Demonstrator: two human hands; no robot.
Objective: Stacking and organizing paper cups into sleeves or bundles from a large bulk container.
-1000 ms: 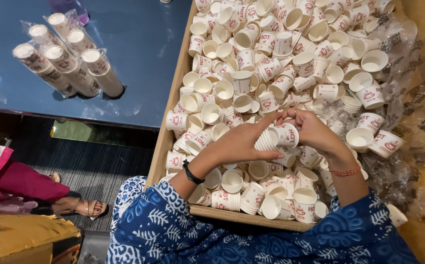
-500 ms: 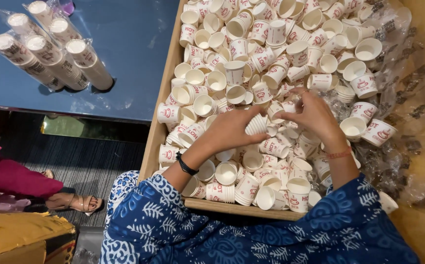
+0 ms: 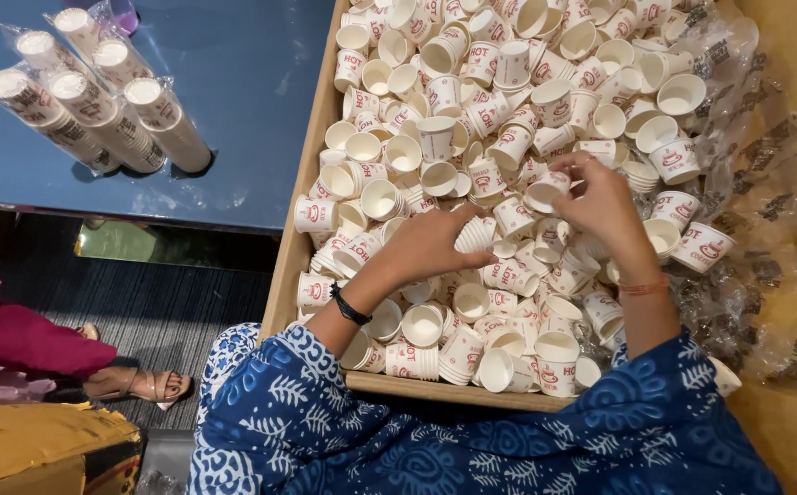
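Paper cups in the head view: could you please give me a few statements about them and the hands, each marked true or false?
1. The left hand holds a short stack of cups. True.
2. The right hand rests on the blue table. False: it is over the loose cups in the wooden tray, its fingers on a single cup.
3. Wrapped cup stacks lie on the blue table. True.
4. The tray holds only a few cups. False: it is heaped with them.
5. The left wrist wears a black band. True.

The left hand (image 3: 431, 243) is gripping a short stack of cups (image 3: 475, 235) while the right hand (image 3: 600, 203) is pinching a single cup (image 3: 545, 191) over the cup-filled wooden tray (image 3: 302, 197).
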